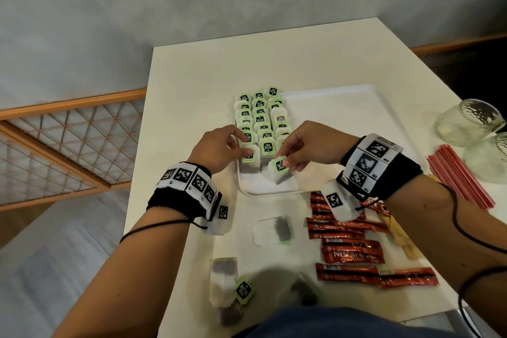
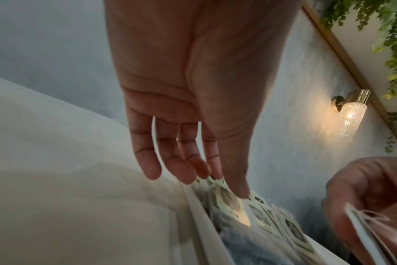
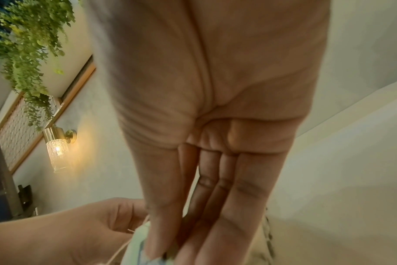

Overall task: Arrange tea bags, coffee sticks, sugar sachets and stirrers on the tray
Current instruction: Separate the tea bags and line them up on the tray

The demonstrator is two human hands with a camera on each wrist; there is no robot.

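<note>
A white tray (image 1: pixel 343 118) lies mid-table, with several green-tagged tea bags (image 1: pixel 260 118) in rows along its left side. My left hand (image 1: pixel 244 143) reaches over the tray's near-left corner, its fingers fairly straight. Its thumb rests on the nearest tea bag of the left row (image 1: pixel 250 158); that bag's tag (image 2: pixel 231 202) shows under the thumb in the left wrist view. My right hand (image 1: pixel 286 163) pinches a tea bag (image 1: pixel 278 170) by its green tag, just above the tray's front, beside the rows. In the right wrist view that bag (image 3: pixel 136 247) peeks out under the fingertips.
Red coffee sticks (image 1: pixel 351 252) lie near the front right, and tan sugar sachets (image 1: pixel 400 236) lie beside them. Red stirrers (image 1: pixel 461 175) and two glass jars (image 1: pixel 466 121) are at the right. Loose tea bags (image 1: pixel 274 230) (image 1: pixel 227 282) lie in front of the tray. The table's left edge (image 1: pixel 142 173) is close.
</note>
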